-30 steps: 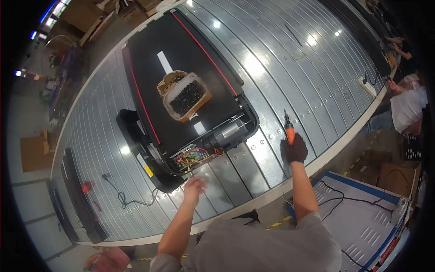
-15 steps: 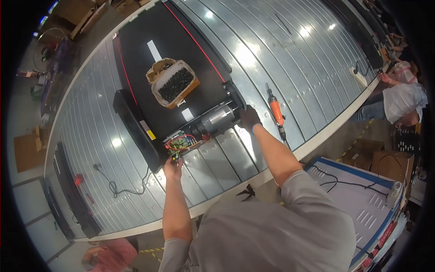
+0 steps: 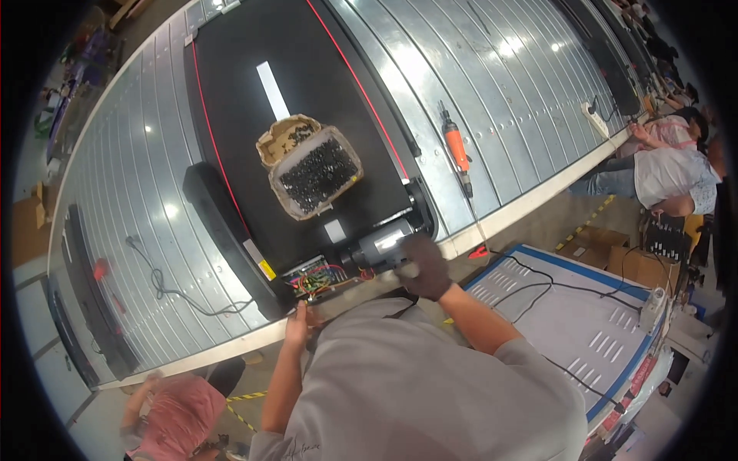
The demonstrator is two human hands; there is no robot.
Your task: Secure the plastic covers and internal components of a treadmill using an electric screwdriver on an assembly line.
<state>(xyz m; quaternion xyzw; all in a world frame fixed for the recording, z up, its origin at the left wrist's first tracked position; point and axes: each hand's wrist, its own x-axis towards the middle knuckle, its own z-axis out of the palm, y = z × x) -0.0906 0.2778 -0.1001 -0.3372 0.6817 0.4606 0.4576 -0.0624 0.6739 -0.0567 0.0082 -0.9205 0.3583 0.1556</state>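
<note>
A treadmill deck with a black belt (image 3: 323,61) and red side lines lies on the metal-topped table, its near end at the table's front edge. At that end sit a dark cylindrical motor (image 3: 384,242) and an uncovered circuit board (image 3: 315,280) with coloured wires. My bare left hand (image 3: 298,323) is closed at the treadmill's near corner beside the board; its fingertips are partly hidden. My right hand (image 3: 427,269), in a dark glove, is beside the motor's near side with fingers apart. On the belt stands an open box of small black screws (image 3: 319,173).
An orange power screwdriver (image 3: 455,146) lies right of the treadmill. Left of it, a black cable (image 3: 165,288) curls on the tabletop (image 3: 131,230). A blue-edged panel (image 3: 569,330) with cables stands at lower right. Other people (image 3: 173,419) work around the table.
The treadmill has slid toward me, bringing its near end to the table edge. My right hand has left the right end cap and come nearer my body; my left hand stays at the corner.
</note>
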